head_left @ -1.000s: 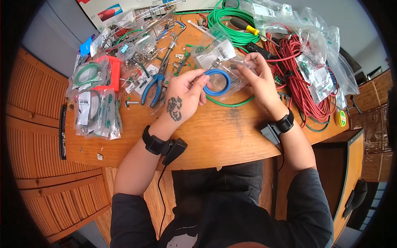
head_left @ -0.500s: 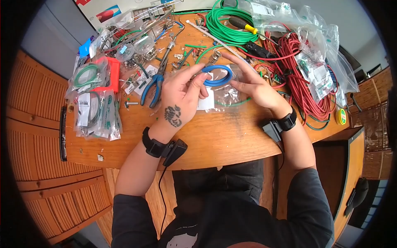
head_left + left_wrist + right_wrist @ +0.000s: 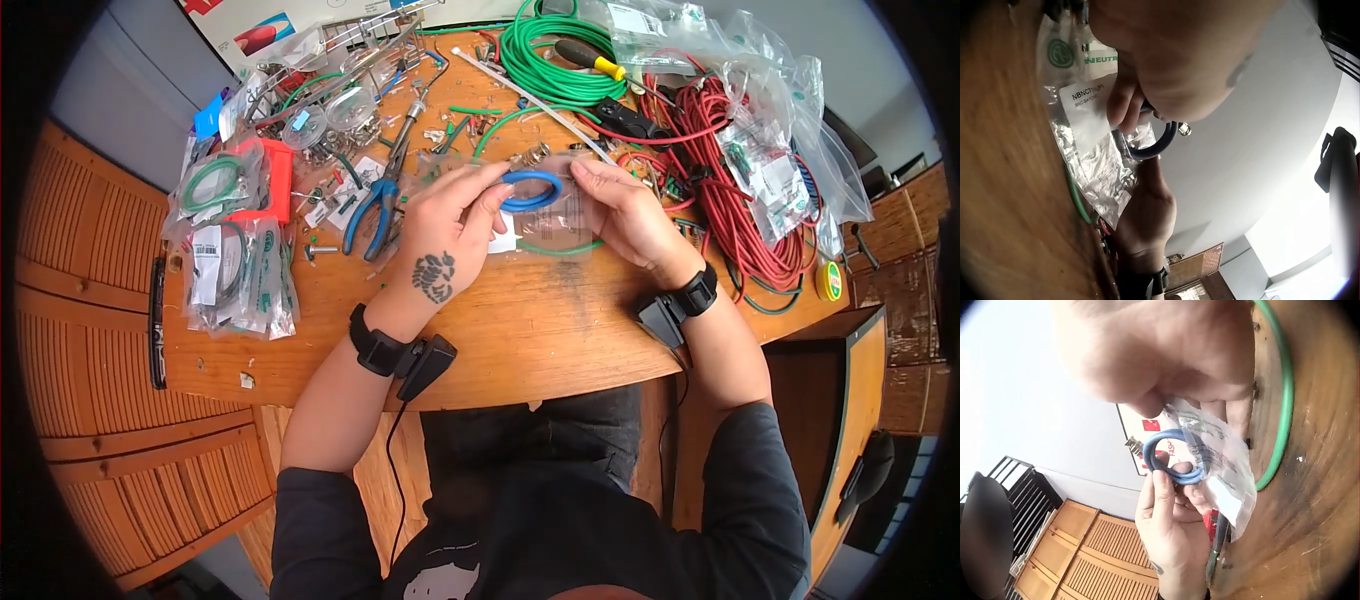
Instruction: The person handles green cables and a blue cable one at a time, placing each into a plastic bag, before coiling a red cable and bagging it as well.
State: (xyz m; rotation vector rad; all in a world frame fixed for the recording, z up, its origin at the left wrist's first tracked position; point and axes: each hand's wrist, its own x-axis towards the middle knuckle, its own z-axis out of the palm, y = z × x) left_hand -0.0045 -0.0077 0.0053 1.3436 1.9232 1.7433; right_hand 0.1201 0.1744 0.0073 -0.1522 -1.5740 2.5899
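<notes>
My left hand [image 3: 445, 225] pinches a coiled blue cable [image 3: 530, 203] between thumb and fingers, above the desk. A metal BNC-type connector [image 3: 1133, 446] sticks out from the coil. Behind and below the coil hangs a clear plastic bag [image 3: 1094, 178] with a white printed label [image 3: 1088, 112] and green lettering. My right hand [image 3: 630, 215] pinches the bag's edge, its thumb and fingertips just right of the coil. In the right wrist view the bag [image 3: 1235, 478] hangs from those fingers and overlaps part of the coil.
Blue-handled pliers [image 3: 370, 220] lie left of the hands, near bagged cables [image 3: 235, 275] and a red bin [image 3: 277, 180]. Behind are a green cable coil [image 3: 515, 50], a screwdriver [image 3: 590, 58] and a white cable tie [image 3: 530, 100]. Red cable [image 3: 765, 255] is heaped at right.
The bag has come down from above the coil to behind and below it. My right fingers spread, then closed on its edge. The blue coil has tilted flatter in the left hand.
</notes>
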